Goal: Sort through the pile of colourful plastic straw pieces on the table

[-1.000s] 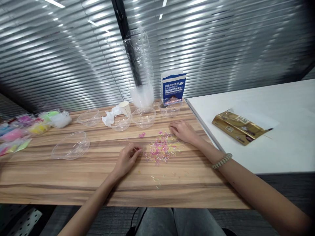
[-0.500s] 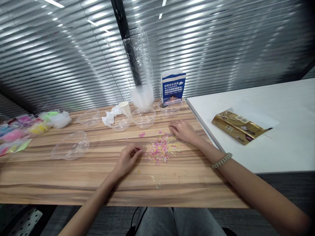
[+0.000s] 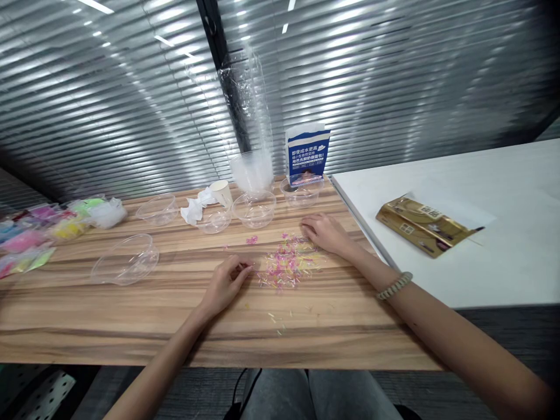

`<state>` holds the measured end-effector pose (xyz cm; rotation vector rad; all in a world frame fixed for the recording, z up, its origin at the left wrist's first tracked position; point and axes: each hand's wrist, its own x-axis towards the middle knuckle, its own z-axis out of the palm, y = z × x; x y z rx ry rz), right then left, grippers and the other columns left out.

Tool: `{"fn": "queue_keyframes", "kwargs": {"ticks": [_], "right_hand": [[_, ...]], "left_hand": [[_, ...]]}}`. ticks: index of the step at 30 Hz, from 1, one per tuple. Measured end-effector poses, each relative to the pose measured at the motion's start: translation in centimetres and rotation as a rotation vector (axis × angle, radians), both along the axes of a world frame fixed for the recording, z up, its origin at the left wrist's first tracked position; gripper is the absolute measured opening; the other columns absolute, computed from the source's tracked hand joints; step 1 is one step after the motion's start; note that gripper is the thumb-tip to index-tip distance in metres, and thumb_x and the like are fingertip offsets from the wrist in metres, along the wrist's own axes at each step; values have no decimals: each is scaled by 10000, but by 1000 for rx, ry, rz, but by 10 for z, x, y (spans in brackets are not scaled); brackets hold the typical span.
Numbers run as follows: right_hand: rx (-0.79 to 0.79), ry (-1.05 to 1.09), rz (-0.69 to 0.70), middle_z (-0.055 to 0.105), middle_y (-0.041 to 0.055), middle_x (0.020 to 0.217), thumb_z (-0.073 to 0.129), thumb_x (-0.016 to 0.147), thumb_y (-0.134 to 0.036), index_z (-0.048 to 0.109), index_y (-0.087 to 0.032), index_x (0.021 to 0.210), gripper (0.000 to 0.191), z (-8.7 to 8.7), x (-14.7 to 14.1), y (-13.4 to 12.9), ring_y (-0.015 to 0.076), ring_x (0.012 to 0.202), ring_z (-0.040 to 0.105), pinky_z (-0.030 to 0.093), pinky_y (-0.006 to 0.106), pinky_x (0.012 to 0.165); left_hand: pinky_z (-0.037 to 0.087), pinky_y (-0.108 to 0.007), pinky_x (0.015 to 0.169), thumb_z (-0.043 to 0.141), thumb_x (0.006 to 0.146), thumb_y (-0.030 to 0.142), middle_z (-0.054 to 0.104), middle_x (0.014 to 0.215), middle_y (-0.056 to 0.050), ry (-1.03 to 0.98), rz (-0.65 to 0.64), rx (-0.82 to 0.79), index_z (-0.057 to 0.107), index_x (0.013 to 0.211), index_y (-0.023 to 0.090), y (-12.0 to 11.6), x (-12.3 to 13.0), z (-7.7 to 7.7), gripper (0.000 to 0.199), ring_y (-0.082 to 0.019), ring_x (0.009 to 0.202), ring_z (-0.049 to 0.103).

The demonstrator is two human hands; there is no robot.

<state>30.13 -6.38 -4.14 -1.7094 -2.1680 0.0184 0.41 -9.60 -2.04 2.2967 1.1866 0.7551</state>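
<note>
A: Where do the edges lie, and how much room is there?
B: The front edge of the wooden bench (image 3: 109, 321) is well apart from both hands. A wide stretch of grain separates the left hand (image 3: 225, 283) from the nearest bowl on its left. On the other side the wood meets a white bench (image 3: 503, 268), and the right forearm (image 3: 437, 321) passes over the near end of that seam.

A: How are the hands posed?
B: The left reaches in low, thumb and fingertips drawn together in a pinch just beside the heap's left edge. I cannot tell whether a piece is caught between them. The right hand (image 3: 326, 233) lies palm down at the heap's far right edge, fingers loosely bent. Its underside is hidden, so I cannot tell whether it holds anything.

A: And the heap itself?
B: One heap of tiny coloured pieces (image 3: 286, 263), mostly pink and yellow, between the hands. One small pink cluster (image 3: 252, 240) sits beyond it, and a few loose bits (image 3: 280, 324) lie towards the front edge. They are too small to count.

A: Anything else to count?
B: Five separate clear bowls (image 3: 254, 210), one paper cup (image 3: 221, 191), one blue packet (image 3: 308, 154) standing upright, and one gold packet (image 3: 426, 224) on the white bench.
</note>
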Motion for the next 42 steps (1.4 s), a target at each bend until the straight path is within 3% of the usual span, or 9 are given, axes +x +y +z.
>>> {"fn": "queue_keyframes", "kwargs": {"ticks": [16,23,25,31,42], "right_hand": [[36,5,19,672,65,1076,455,928,-230,677,-178,1025,248,-2,1,1,218,1011,563,392,312,904],[17,-3,12,674,83,1059,459,928,-230,673,-181,1018,237,-1,1,0,217,1034,562,392,306,901],[17,1,14,675,79,1057,458,928,-227,673,-179,1017,237,-2,1,0,216,1030,561,390,306,904],[59,19,31,676,60,1059,461,925,-226,678,-184,1002,234,-5,2,1,222,1013,561,392,308,898],[66,18,42,678,65,1058,464,925,-215,679,-178,1006,233,-6,2,2,216,1000,568,393,304,898]], "left_hand": [[455,-260,660,476,889,329,644,781,-37,-37,17,26,607,811,178,-1,-1,3,214,-172,731,593],[453,-266,707,507,871,244,645,799,-40,-109,0,85,605,816,175,2,-6,-2,132,-167,761,593],[452,-265,710,521,870,231,642,790,-40,-132,-34,78,609,801,171,2,-6,-2,126,-164,760,590],[457,-265,728,592,871,263,660,787,-53,-147,-345,-69,645,771,163,-3,-4,4,151,-161,767,601],[455,-279,751,567,892,288,650,813,-70,-127,-349,-78,644,793,153,0,-4,0,184,-166,800,592]]}}
